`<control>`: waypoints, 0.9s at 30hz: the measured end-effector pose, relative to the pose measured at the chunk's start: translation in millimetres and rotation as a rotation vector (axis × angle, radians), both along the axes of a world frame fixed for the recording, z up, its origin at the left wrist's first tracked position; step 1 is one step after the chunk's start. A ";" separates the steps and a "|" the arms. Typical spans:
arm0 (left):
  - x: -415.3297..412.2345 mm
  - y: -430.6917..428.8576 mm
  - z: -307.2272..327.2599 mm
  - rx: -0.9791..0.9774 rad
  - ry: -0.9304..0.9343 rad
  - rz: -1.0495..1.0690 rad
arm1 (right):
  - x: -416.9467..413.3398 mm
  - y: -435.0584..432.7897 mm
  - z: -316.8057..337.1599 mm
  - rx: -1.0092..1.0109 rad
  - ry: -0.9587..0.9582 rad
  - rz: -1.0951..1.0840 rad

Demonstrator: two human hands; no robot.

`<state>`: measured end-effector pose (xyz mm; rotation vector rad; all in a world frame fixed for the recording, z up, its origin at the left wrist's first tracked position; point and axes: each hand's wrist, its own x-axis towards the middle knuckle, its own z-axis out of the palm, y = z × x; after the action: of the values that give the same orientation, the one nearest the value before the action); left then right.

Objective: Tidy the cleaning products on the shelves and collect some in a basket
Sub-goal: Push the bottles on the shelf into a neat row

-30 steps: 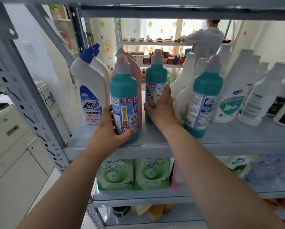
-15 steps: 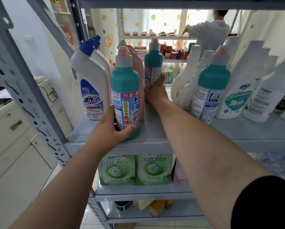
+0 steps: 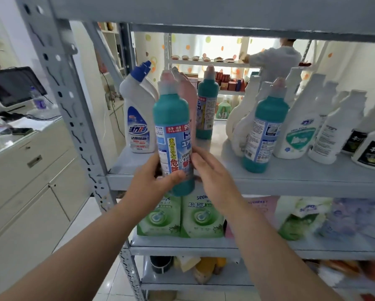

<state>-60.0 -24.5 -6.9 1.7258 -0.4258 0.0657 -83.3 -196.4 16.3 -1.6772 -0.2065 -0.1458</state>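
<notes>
Head view: teal bottle (image 3: 172,118), pink-capped and upright, is being held just in front of the grey shelf (image 3: 290,177); left hand (image 3: 147,181) is gripping its lower label, thumb lying across the front; right hand (image 3: 212,177) is touching the bottle's right side with nearly straight fingers; second teal bottle (image 3: 207,105) is standing at the shelf's back; third teal bottle (image 3: 264,131) is standing further right; blue-capped white bottle (image 3: 137,118) is standing at the left; green pouches (image 3: 201,216) are sitting on the tier below.

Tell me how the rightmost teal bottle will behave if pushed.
Tall and slim, the rightmost teal bottle probably tips rather than slides. Its round body would likely roll once down. White bottles beside it might stop it.
</notes>
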 end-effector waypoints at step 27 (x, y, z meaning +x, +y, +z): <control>-214.5 -87.8 -89.9 -0.392 0.568 -0.071 | -184.4 -61.4 -90.0 0.167 0.195 -0.018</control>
<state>-274.5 -112.3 -96.8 1.2686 -0.0437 -0.3641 -267.7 -257.8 -73.7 -1.5165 -0.0314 -0.0114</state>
